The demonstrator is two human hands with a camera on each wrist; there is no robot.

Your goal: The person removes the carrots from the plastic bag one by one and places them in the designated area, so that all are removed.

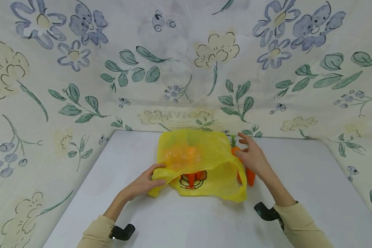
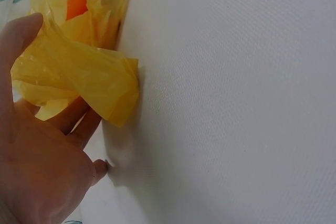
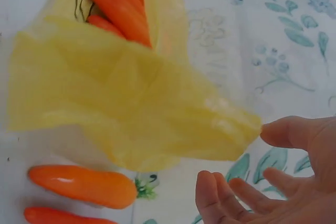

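Observation:
A yellow plastic bag (image 1: 170, 139) lies on the table with its mouth facing me. Several orange carrots (image 1: 190, 179) show inside it, some only through the thin plastic. My left hand (image 1: 142, 184) grips the left side of the bag's mouth; in the left wrist view the bunched plastic (image 2: 79, 74) sits between thumb and fingers. At the bag's right side, my right hand (image 1: 255, 158) has its fingers spread. Its thumb (image 3: 286, 132) touches the plastic edge in the right wrist view. Two more carrots (image 3: 81, 184) lie outside the bag, one with a green top (image 3: 146, 186) visible.
The white table (image 1: 310, 186) runs back to a hanging floral cloth (image 1: 186, 69). Similar cloth covers both sides. A black wrist device (image 1: 122, 232) sits at the left sleeve, another (image 1: 266, 211) at the right.

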